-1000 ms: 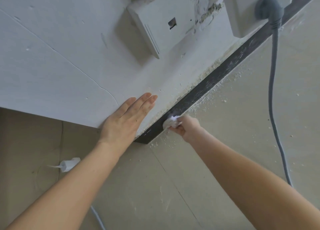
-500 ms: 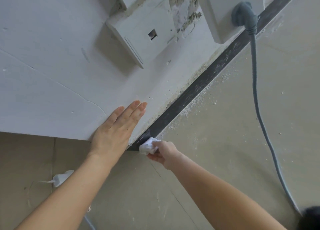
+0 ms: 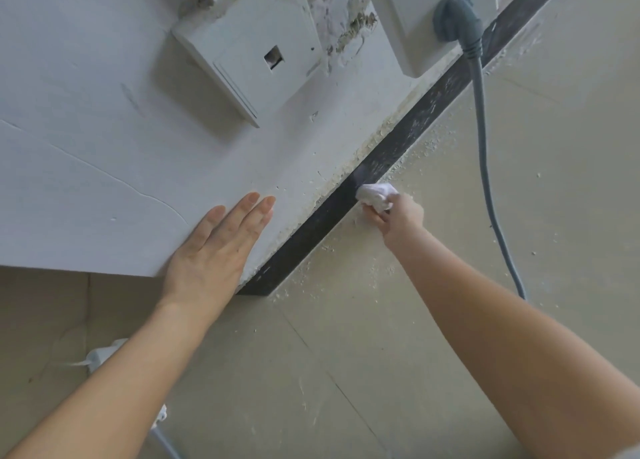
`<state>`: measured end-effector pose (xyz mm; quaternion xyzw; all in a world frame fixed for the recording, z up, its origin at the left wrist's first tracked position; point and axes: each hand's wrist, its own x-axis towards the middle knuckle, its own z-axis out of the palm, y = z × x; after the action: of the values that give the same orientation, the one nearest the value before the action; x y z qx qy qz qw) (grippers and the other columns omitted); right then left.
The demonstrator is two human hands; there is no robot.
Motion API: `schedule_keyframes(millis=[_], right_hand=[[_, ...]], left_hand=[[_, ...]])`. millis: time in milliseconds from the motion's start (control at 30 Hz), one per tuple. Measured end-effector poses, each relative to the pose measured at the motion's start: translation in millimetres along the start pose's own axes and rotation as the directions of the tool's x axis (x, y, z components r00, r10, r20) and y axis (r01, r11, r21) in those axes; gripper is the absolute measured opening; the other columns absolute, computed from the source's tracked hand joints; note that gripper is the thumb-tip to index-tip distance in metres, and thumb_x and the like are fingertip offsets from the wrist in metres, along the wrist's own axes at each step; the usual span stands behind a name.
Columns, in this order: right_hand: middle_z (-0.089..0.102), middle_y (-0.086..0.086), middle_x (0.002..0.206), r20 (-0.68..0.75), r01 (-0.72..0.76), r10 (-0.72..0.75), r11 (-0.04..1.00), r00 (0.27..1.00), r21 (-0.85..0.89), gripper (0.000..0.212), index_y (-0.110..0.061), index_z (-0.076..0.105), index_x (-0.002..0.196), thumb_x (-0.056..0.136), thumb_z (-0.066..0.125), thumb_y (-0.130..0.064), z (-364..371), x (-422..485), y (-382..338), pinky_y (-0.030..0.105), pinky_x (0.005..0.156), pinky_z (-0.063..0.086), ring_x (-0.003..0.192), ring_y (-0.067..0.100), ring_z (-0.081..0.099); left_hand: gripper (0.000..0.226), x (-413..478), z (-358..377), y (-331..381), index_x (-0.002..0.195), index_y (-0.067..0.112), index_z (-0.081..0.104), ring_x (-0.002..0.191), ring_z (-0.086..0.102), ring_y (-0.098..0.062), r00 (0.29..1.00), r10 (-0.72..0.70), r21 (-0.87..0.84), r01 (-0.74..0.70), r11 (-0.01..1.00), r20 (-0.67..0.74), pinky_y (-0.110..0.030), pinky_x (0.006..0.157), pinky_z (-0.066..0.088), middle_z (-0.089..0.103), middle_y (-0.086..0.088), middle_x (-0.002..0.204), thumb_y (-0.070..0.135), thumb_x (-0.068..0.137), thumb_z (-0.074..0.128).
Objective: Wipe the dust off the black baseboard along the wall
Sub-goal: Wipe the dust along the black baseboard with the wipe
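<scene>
Here, a crumpled white wad (image 3: 375, 195) is pinched in the curled fingers of the right grip (image 3: 403, 218) and pressed against the face of the black baseboard (image 3: 311, 231). The baseboard is seen as a slanted strip between the white wall (image 3: 104, 119) and the beige floor (image 3: 381, 337). Beyond the right grip the strip is speckled with pale dust; on the near side of that grip, down to its cut end, it is seen darker and barer. White crumbs (image 3: 412, 153) are scattered on the floor just beside the right grip, along the strip's edge. The left grip (image 3: 211, 250) is laid flat on the wall, fingers straight and together, nothing held, just across the baseboard from the right grip. Above it a white socket plate (image 3: 256, 50) is seen standing off the wall at an angle. A grey plug (image 3: 457, 15) is seated farther along, and its grey cable (image 3: 485, 167) is trailed over the floor to the right of the right grip, apart from it.
</scene>
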<state>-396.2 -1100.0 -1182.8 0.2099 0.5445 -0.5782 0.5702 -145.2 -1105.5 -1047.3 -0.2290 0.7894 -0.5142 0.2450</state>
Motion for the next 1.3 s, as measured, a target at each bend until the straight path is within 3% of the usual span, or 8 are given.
schedule_keyframes(millis=[100,200,333,500,633,867,1100,1300], right_hand=[[0.058,0.013,0.087,-0.109,-0.060,0.046,0.990,0.993,-0.126,0.016,-0.007,0.059,0.097,0.085,0.049,-0.012,-12.9,-12.4,29.3,0.032,0.060,0.055,0.072,0.027,0.061],[0.054,0.008,0.079,0.144,-0.172,0.241,0.911,0.960,-0.376,0.014,-0.012,0.053,0.077,0.089,0.048,-0.006,-3.5,-54.1,84.7,0.037,0.070,0.058,0.068,0.020,0.058],[0.058,0.008,0.089,0.352,-0.349,0.481,0.859,0.803,-0.375,0.012,-0.010,0.053,0.087,0.095,0.044,-0.007,22.9,-86.9,136.7,0.026,0.066,0.059,0.076,0.018,0.062],[0.047,0.003,0.084,0.261,-0.274,0.327,0.936,0.908,-0.222,0.018,-0.013,0.045,0.084,0.098,0.035,-0.007,42.2,-54.9,83.9,0.021,0.046,0.055,0.070,0.015,0.054],[0.044,0.004,0.083,0.235,-0.141,0.172,0.979,0.957,-0.146,0.036,-0.006,0.041,0.134,0.099,0.034,-0.007,36.5,-31.2,20.4,0.019,0.043,0.054,0.069,0.015,0.052],[0.063,0.017,0.091,0.031,0.001,-0.004,0.995,1.000,0.097,0.020,-0.005,0.058,0.080,0.095,0.046,-0.006,7.5,-30.4,-30.6,0.035,0.078,0.059,0.067,0.021,0.062],[0.057,0.009,0.083,0.226,-0.205,0.333,0.869,0.916,-0.450,0.007,-0.006,0.057,0.093,0.089,0.051,-0.007,-1.4,-52.0,102.5,0.033,0.068,0.060,0.069,0.019,0.062],[0.059,0.013,0.097,0.230,-0.387,0.501,0.830,0.834,-0.401,0.038,0.000,0.047,0.132,0.095,0.047,-0.010,11.5,-65.2,164.1,0.022,0.047,0.054,0.062,0.016,0.062]], left_hand=[[0.079,7.1,-4.2,-0.5,0.152,0.013,-0.004,0.143,-0.016,-0.021,1.000,-0.002,-0.006,0.001,1.000,-0.009,-0.044,0.114,-0.019,-0.016,-0.001,0.158,0.027,0.091,0.044],[0.068,12.7,-5.8,4.9,0.151,0.012,-0.006,0.143,-0.016,-0.022,1.000,0.008,0.014,-0.008,1.000,-0.025,-0.045,0.113,-0.020,-0.017,-0.002,0.158,0.019,0.094,0.030],[0.064,11.8,-10.7,5.5,0.151,0.011,-0.009,0.143,-0.017,-0.024,1.000,0.016,0.011,-0.016,1.000,0.007,-0.044,0.113,-0.017,-0.018,-0.003,0.157,-0.005,0.088,-0.007],[0.071,9.7,-16.4,0.7,0.148,0.009,-0.018,0.139,-0.026,-0.026,0.996,0.058,0.024,-0.060,0.998,0.066,-0.045,0.110,-0.021,-0.027,-0.006,0.154,-0.012,0.081,-0.021],[0.069,9.7,-15.8,0.0,0.149,0.009,-0.016,0.140,-0.026,-0.025,0.996,0.045,-0.002,-0.045,0.999,0.082,-0.044,0.111,-0.021,-0.026,-0.005,0.155,-0.011,0.082,-0.017],[0.064,14.3,-21.5,-5.1,0.147,0.006,-0.019,0.138,-0.030,-0.027,0.989,0.070,-0.067,-0.061,0.996,0.130,-0.045,0.111,-0.022,-0.030,-0.009,0.153,-0.003,0.087,0.000],[0.068,24.5,-37.3,-6.2,0.140,0.002,-0.034,0.128,-0.043,-0.030,0.952,0.167,-0.172,-0.125,0.977,0.255,-0.047,0.101,-0.031,-0.045,-0.011,0.144,-0.002,0.077,-0.009],[0.064,26.7,-41.3,-0.8,0.138,0.003,-0.036,0.132,-0.038,-0.027,0.956,0.139,-0.247,-0.074,0.966,0.259,-0.050,0.099,-0.030,-0.048,-0.010,0.142,-0.002,0.083,-0.005]])
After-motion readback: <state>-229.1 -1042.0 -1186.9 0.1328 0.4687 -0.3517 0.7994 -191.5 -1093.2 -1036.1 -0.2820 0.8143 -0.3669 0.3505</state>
